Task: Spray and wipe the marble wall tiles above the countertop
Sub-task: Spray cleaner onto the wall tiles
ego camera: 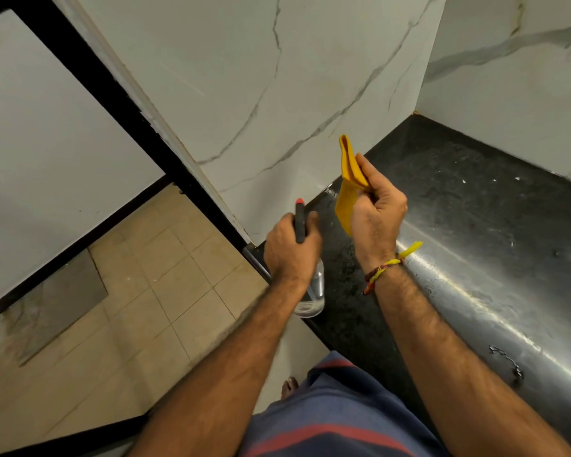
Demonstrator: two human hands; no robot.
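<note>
Marble wall tiles (244, 77) rise straight off the back of the black counter (459, 192) and turn a corner at the right, white with grey veins; they fill the upper middle of the view, just ahead of both hands. The left hand (289, 249) is wrapped round the neck of a clear spray bottle (314, 291), its black head with the red nozzle tip pointing up toward the tile face. The right hand (376, 212) pinches a folded yellow cloth (348, 183) between thumb and fingers, raised near the wall but apart from it.

This looks like the spraying step, with wiping not yet begun on this panel. Whether the tiles are already wet is hard to tell in this light; no droplets show on them, though the counter glistens. The next move calls for aiming the nozzle squarely at the tile and squeezing the trigger, then opening the cloth enough to lay it flat on the marble.
</note>
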